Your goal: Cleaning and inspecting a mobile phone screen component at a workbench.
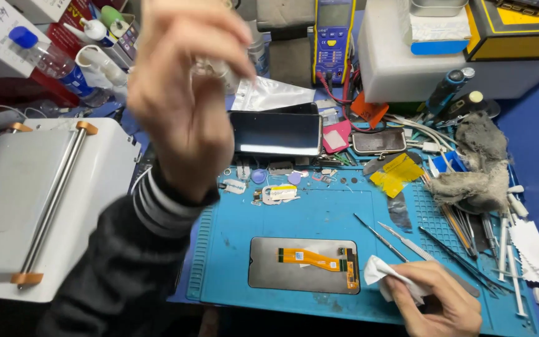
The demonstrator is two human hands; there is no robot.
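My left hand [185,93] is raised close to the camera, blurred, its fingers closed around a small clear bottle [219,67]. My right hand [435,299] rests at the front right of the blue work mat [319,215], pinching a crumpled white wipe [385,272]. Just left of that wipe lies a phone screen panel [304,265] face down, grey, with an orange flex cable across its back. A second phone [276,133] with a dark glass face lies at the mat's far edge.
A white machine with a metal roller bar [45,200] stands at the left. Tweezers and thin metal tools [407,246] lie right of the panel. A dirty grey rag [478,168], yellow tape, a multimeter [333,37], bottles and boxes crowd the back and right.
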